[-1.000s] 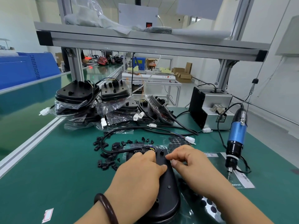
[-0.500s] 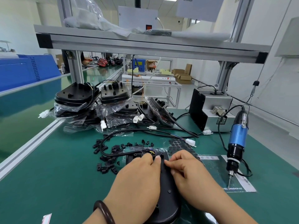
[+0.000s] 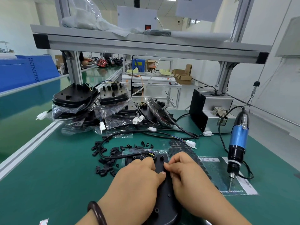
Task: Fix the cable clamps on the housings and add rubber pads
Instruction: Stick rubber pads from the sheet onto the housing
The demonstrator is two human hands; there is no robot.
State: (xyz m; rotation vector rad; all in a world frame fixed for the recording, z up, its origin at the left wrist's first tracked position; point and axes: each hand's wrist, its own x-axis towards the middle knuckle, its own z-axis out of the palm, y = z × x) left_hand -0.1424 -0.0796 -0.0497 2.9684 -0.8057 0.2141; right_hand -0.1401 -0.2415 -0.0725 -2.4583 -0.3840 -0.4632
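Early stage: I'm on one housing (image 3: 164,189), stack (image 3: 90,101) untouched.
Left hand (image 3: 138,181) braces it; right hand (image 3: 183,172) pinch contents unclear; clamps (image 3: 105,166) loose.

Matt black plastic housing (image 3: 164,197) on smooth green bench mat (image 3: 53,181); left of housing, matt black plastic clamps (image 3: 105,166); right, glossy blue-and-black screwdriver (image 3: 237,143); beyond, crinkled clear plastic bags (image 3: 112,111), brushed aluminium frame (image 3: 146,46).

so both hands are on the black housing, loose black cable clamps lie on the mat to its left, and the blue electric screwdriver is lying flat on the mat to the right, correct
One thing is off: the head view shows the blue electric screwdriver upright, bit pointing down at the mat, not lying flat. The rest holds: the left hand and right hand are on the black housing, with loose cable clamps to its left.
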